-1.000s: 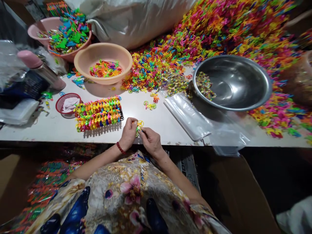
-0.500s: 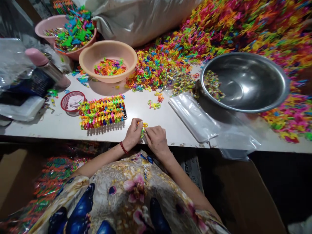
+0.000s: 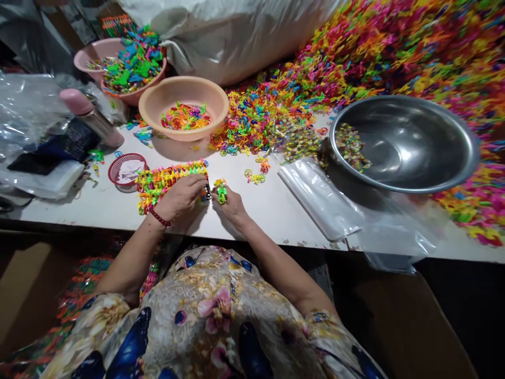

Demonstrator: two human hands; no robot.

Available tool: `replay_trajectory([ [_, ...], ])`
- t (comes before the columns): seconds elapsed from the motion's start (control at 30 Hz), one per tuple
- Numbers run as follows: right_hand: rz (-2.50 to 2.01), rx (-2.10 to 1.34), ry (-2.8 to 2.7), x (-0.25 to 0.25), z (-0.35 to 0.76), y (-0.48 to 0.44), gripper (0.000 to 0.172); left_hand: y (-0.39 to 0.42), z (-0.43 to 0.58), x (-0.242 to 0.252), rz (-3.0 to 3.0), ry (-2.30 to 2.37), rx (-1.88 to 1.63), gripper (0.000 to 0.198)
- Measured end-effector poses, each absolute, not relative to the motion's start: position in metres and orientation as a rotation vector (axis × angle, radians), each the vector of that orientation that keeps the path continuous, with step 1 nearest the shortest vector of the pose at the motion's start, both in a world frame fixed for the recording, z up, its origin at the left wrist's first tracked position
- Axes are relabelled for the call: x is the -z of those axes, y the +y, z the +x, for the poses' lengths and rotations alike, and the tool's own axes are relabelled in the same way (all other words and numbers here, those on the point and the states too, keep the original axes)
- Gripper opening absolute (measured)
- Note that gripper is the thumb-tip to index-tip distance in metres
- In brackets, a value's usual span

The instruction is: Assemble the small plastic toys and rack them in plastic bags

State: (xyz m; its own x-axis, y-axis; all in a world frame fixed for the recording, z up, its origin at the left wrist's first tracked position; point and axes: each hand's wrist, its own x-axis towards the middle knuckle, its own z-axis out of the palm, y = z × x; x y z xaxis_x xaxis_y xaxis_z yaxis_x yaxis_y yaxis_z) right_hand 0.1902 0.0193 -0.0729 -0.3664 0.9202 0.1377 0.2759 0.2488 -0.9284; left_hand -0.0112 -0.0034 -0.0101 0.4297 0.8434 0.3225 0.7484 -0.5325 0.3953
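Note:
My left hand [image 3: 179,197] rests closed on the right end of a rack of small coloured plastic toys [image 3: 163,181] on the white table [image 3: 252,210]. A red bead bracelet sits on that wrist. My right hand [image 3: 231,202] pinches a small green and yellow plastic toy [image 3: 221,192] right beside the rack's black end. Both hands are near the table's front edge.
A peach bowl [image 3: 185,108] holds coloured pieces; a pink bowl [image 3: 122,66] stands behind it. A steel bowl [image 3: 404,142] is at the right, clear plastic bags [image 3: 319,197] beside it. A huge pile of coloured pieces [image 3: 355,58] covers the back. A red lid [image 3: 126,169] and a pink-capped flask [image 3: 90,116] lie left.
Both hands have moved up and left from the table's edge to the rack. The left hand now lies on the rack's end; the right hand brought the small toy beside it.

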Motion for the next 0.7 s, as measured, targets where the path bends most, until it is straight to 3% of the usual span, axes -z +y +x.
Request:
replay_trajectory([
  [0.2, -1.056, -1.115, -1.904, 0.09, 0.173, 0.033, 0.027, -0.005, -0.013, 0.031, 2.489, 1.469, -0.706, 0.037],
  [0.4, -1.046, -1.108, -2.01, 0.098, 0.174, 0.041, 0.017, -0.007, -0.013, 0.027, 2.504, 1.439, -0.769, 0.039],
  [0.7, -0.951, -0.987, -2.252, 0.108, 0.176, 0.055, 0.022, -0.007, -0.011, 0.017, 2.507, 1.468, -0.726, 0.041],
])
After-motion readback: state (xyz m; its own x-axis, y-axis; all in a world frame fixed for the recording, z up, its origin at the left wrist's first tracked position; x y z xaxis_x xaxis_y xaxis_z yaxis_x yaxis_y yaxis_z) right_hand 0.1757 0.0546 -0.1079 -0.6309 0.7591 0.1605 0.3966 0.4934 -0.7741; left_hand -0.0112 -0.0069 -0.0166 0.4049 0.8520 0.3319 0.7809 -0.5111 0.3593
